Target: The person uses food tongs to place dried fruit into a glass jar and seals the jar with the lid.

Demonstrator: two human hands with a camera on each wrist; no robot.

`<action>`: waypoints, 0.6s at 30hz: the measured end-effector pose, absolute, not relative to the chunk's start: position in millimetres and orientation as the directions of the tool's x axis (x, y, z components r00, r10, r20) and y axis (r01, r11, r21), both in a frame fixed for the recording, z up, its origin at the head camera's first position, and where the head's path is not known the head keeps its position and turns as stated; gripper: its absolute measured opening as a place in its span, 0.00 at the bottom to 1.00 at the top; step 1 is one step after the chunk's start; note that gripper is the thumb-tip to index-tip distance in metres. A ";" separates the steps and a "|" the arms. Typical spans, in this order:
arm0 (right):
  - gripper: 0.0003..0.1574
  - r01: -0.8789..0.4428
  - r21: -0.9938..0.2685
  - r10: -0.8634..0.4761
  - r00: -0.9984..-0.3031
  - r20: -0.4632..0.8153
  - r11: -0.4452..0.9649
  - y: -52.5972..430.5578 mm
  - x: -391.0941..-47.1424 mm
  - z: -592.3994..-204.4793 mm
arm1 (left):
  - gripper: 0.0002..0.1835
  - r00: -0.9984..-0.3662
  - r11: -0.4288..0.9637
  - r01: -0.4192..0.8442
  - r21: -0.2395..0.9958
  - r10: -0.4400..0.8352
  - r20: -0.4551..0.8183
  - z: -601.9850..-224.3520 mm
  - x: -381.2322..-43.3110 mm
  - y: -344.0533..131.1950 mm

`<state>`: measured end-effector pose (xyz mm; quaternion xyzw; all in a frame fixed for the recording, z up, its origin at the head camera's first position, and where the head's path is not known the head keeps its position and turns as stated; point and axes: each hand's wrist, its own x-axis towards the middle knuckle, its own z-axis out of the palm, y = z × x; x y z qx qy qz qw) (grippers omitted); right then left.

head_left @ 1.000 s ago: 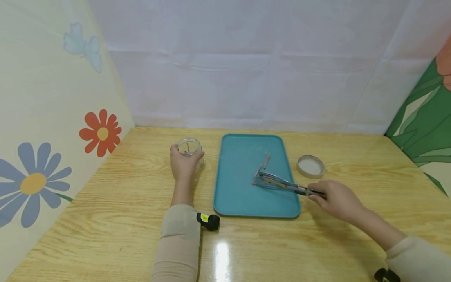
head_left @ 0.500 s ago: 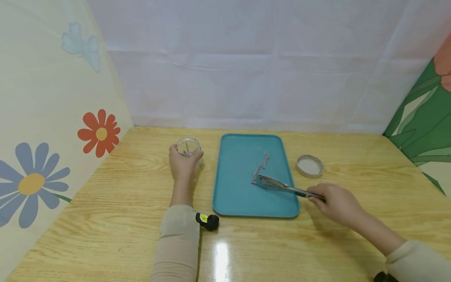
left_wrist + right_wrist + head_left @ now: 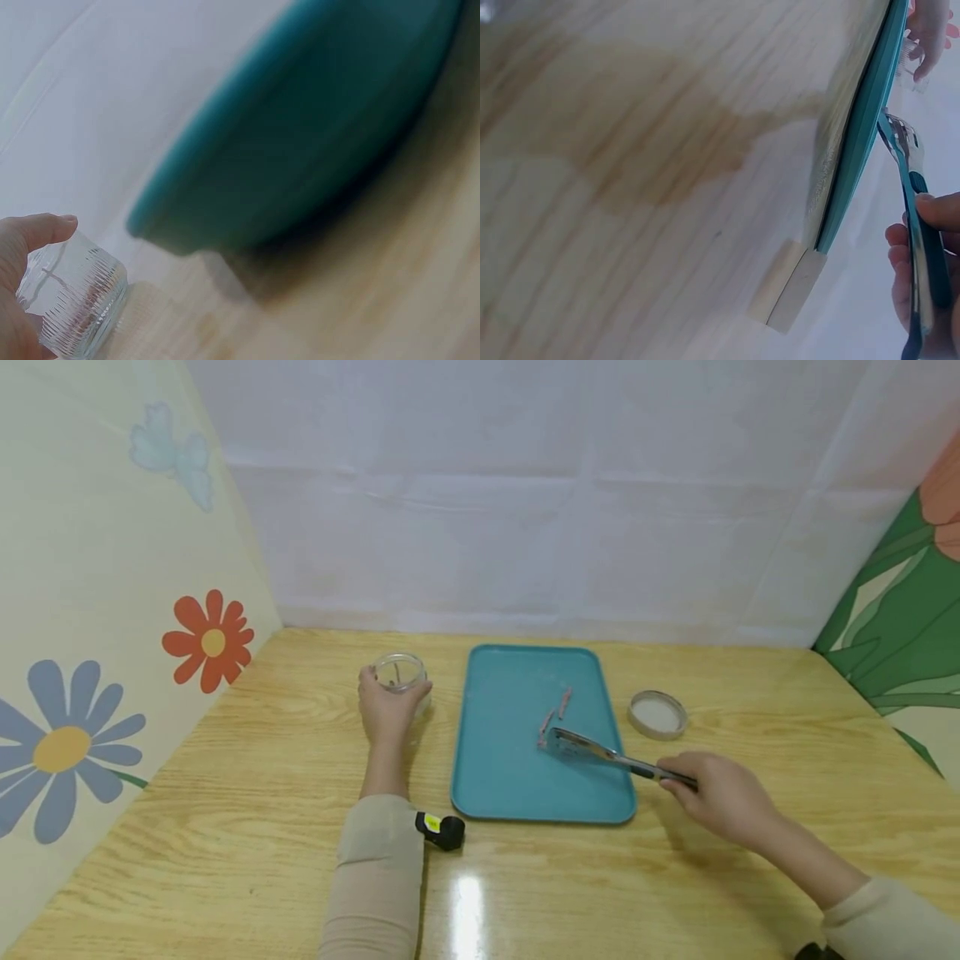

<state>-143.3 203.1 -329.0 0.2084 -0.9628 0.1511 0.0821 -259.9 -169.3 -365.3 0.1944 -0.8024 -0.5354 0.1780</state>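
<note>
My left hand (image 3: 386, 708) grips a clear glass jar (image 3: 84, 298) standing on the table left of the tray. Ribbed sides show in the left wrist view, with a few reddish-brown pieces blurred inside. My right hand (image 3: 718, 795) holds metal tongs (image 3: 602, 752) with dark teal handle grips (image 3: 928, 240). Over the blue-green tray (image 3: 502, 781), the tongs' head is low beside several thin pinkish strips (image 3: 546, 723). Whether the tips touch a strip or the tray, I cannot tell. In the right wrist view the tongs' two arms lie close together.
Right of the tray a round lid (image 3: 657, 715) with a pale inside lies on the wooden table (image 3: 247, 827). A white sheet (image 3: 480, 527) hangs behind the table. Flower-printed panels (image 3: 82, 610) stand at the sides.
The tongs' two arms, spread a second ago, now appear together. Their head has lifted slightly from the nearest strip. My left hand and the jar have stayed in place.
</note>
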 end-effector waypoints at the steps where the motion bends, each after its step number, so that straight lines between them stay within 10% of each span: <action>1: 0.09 -0.427 -0.256 -0.376 -0.899 0.225 0.867 203.4 -142.9 -328.5 | 0.50 -0.862 0.352 -0.124 0.928 -0.502 0.076 -365.1 -259.7 -169.4; 18: 0.11 -0.407 -0.261 -0.338 -0.901 0.271 0.875 212.0 -151.9 -306.1 | 0.51 -0.863 0.353 -0.125 0.927 -0.499 0.074 -366.1 -260.2 -170.4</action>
